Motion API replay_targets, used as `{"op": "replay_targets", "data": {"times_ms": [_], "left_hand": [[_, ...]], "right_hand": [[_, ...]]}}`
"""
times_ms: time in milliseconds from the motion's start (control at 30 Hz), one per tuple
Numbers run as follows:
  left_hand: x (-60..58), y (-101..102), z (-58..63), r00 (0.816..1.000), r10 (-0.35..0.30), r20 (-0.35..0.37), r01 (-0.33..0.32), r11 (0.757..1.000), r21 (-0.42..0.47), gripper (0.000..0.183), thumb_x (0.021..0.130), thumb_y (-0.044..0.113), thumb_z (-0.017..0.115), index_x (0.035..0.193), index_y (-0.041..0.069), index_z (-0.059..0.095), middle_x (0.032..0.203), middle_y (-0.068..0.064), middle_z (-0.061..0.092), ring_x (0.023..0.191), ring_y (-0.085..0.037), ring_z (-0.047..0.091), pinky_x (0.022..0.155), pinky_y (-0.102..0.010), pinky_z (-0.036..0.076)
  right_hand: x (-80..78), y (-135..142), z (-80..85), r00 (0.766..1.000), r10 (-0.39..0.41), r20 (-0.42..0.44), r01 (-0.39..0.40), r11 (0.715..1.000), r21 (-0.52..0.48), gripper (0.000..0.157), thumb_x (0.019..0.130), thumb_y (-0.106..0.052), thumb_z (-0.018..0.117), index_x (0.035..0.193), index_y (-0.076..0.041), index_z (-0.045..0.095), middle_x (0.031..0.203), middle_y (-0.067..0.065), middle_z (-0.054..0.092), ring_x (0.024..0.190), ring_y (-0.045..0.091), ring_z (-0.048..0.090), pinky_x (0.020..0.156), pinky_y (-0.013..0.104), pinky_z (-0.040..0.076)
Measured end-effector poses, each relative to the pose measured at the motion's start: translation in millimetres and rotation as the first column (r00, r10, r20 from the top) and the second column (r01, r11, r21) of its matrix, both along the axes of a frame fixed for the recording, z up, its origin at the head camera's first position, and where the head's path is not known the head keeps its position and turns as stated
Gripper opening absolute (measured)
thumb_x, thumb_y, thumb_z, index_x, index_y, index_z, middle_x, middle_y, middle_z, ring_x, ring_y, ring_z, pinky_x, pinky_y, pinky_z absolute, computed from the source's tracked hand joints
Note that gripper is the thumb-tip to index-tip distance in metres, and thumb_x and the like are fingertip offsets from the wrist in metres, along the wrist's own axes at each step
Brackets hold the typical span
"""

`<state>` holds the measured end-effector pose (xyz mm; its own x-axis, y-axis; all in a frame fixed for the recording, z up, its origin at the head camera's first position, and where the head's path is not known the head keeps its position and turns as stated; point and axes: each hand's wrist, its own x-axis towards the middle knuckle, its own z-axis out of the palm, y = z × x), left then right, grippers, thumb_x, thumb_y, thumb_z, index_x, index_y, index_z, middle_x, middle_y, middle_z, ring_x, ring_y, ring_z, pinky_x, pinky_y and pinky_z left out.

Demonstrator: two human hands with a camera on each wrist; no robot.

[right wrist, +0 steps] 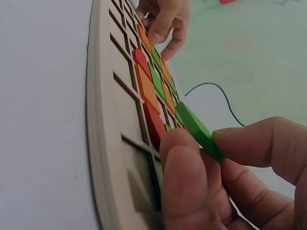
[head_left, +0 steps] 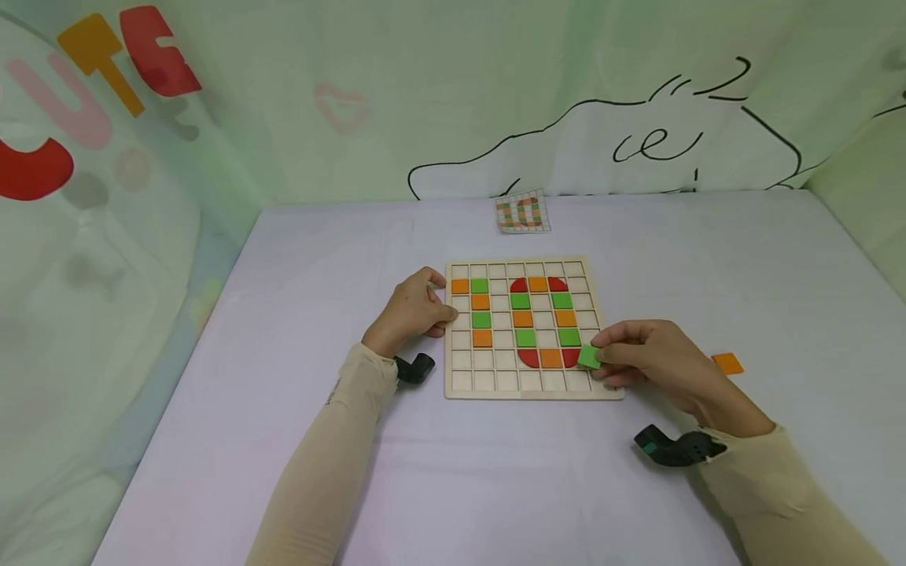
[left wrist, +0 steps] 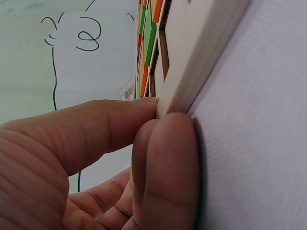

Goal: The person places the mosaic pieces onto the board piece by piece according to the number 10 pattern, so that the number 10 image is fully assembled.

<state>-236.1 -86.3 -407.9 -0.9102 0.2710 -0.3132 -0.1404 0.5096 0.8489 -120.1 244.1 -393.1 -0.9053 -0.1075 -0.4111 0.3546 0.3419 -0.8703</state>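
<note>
A wooden grid board (head_left: 495, 395) lies on the white table, seen in all three views. Set in its cells are several green and orange square tiles and several red pieces with one rounded corner; on the right side they form a closed ring. At the board's left edge is my left hand (head_left: 409, 310), its thumb and fingers pinching the wooden rim. My right hand (head_left: 654, 358) holds a green square tile (head_left: 589, 358) between thumb and fingers. That tile is tilted over the lower right of the board, beside a red corner piece (head_left: 569, 358).
A loose orange tile (head_left: 727, 363) rests on the table beyond my right hand. Behind the board a small card (head_left: 522, 214) printed with a coloured grid pattern lies near the table's back edge. A printed cloth backdrop (head_left: 396, 149) hangs behind the table.
</note>
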Motion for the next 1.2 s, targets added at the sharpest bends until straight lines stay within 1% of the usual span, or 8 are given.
{"op": "replay_targets", "data": {"times_ms": [233, 367, 600, 767, 1000, 1200], "left_hand": [[0.1, 0, 1.8, 1.0, -0.005, -0.003, 0.005, 1.0, -0.001, 0.052, 0.09, 0.003, 0.079, 0.135, 0.003, 0.052, 0.094, -0.012, 0.057, 0.065, -0.016, 0.066, 0.062, -0.027, 0.063], [0.2, 0, 2.0, 1.0, -0.001, -0.003, 0.001, 1.0, -0.001, 0.052, 0.09, 0.003, 0.079, 0.135, 0.003, 0.052, 0.094, -0.011, 0.057, 0.065, -0.016, 0.066, 0.062, -0.027, 0.063], [1.3, 1, 3.3, 1.0, 0.007, -0.007, -0.007, 1.0, -0.006, 0.051, 0.09, 0.003, 0.079, 0.134, 0.003, 0.052, 0.094, -0.012, 0.057, 0.065, -0.015, 0.065, 0.061, -0.027, 0.063], [1.1, 1, 2.0, 1.0, 0.01, -0.003, -0.01, 1.0, -0.005, 0.051, 0.09, 0.003, 0.079, 0.133, 0.004, 0.052, 0.094, -0.011, 0.057, 0.065, -0.015, 0.066, 0.061, -0.027, 0.063], [0.8, 1, 0.5, 1.0, 0.012, 0.002, -0.012, 1.0, 0.019, 0.051, 0.09, 0.002, 0.079, 0.133, 0.004, 0.052, 0.093, -0.01, 0.056, 0.066, -0.016, 0.066, 0.061, -0.027, 0.063], [1.3, 1, 0.5, 1.0, 0.012, 0.003, -0.012, 1.0, 0.015, 0.051, 0.09, 0.002, 0.079, 0.133, 0.004, 0.052, 0.094, -0.01, 0.056, 0.067, -0.016, 0.066, 0.061, -0.028, 0.063]], "right_hand": [[-6.5, -15, -1.2, 1.0, 0.014, -0.01, -0.014, 1.0, -0.026, 0.034, 0.099, -0.01, 0.068, 0.125, 0.011, 0.061, 0.097, 0.009, 0.074, 0.081, 0.021, 0.075, 0.073, 0.03, 0.065], [-9.9, -24, 0.8, 1.0, 0.017, -0.003, -0.017, 0.999, -0.029, 0.03, 0.098, -0.008, 0.067, 0.121, 0.01, 0.062, 0.095, 0.009, 0.073, 0.079, 0.02, 0.074, 0.073, 0.03, 0.065], [-17.8, -42, 6.7, 0.999, 0.052, 0.006, -0.051, 0.995, -0.089, 0.027, 0.098, -0.006, 0.067, 0.118, 0.011, 0.062, 0.092, 0.012, 0.071, 0.078, 0.02, 0.072, 0.074, 0.031, 0.066], [-25.8, -56, 6.1, 0.996, 0.089, 0.005, -0.088, 0.993, -0.077, 0.026, 0.097, -0.008, 0.07, 0.117, 0.008, 0.066, 0.091, 0.011, 0.072, 0.079, 0.02, 0.073, 0.074, 0.03, 0.066], [-34.4, -76, 5.6, 0.994, 0.109, 0.023, -0.106, 0.991, -0.083, 0.024, 0.096, -0.008, 0.072, 0.114, 0.006, 0.068, 0.095, 0.012, 0.074, 0.082, 0.021, 0.075, 0.074, 0.03, 0.065], [-40.3, -89, 7.5, 0.989, 0.147, 0.018, -0.146, 0.988, -0.051, 0.022, 0.096, -0.009, 0.072, 0.112, 0.005, 0.07, 0.093, 0.013, 0.075, 0.08, 0.02, 0.075, 0.072, 0.029, 0.065]]}}
